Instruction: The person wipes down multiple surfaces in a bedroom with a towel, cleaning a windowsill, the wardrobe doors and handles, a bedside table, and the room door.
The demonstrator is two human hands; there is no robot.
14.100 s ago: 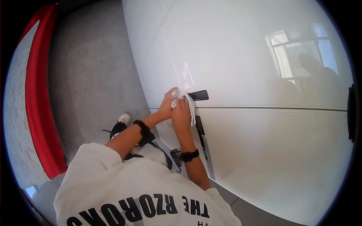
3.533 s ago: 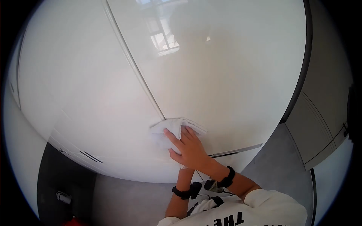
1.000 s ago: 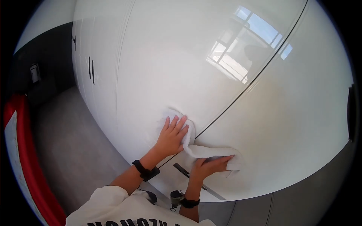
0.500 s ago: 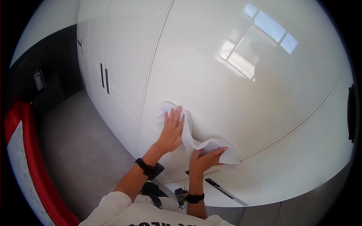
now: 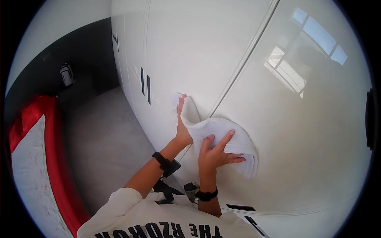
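Observation:
A white towel point(image 5: 216, 129) lies bunched and wavy against the glossy white cabinet door point(image 5: 309, 131), spanning the seam between two doors. My left hand point(image 5: 182, 127) keeps hold of its left part against the door surface, fingers pointing up; a fold of the towel hides part of this hand. My right hand point(image 5: 214, 156) grips the towel's right part, fingers spread over the cloth. The towel's right end droops below those fingers. Both wrists wear black bands.
Dark handles point(image 5: 149, 89) sit on the cabinet doors to the left, with another handle point(image 5: 240, 207) low in front. A red-draped bed point(image 5: 59, 174) stands at left beside the grey floor point(image 5: 99, 146). A grey-white bag point(image 5: 66, 75) rests by the dark far wall.
The view has swung left, so the door seam now passes behind the towel. The towel's right part has risen with my right hand, and a fold now covers more of my left hand.

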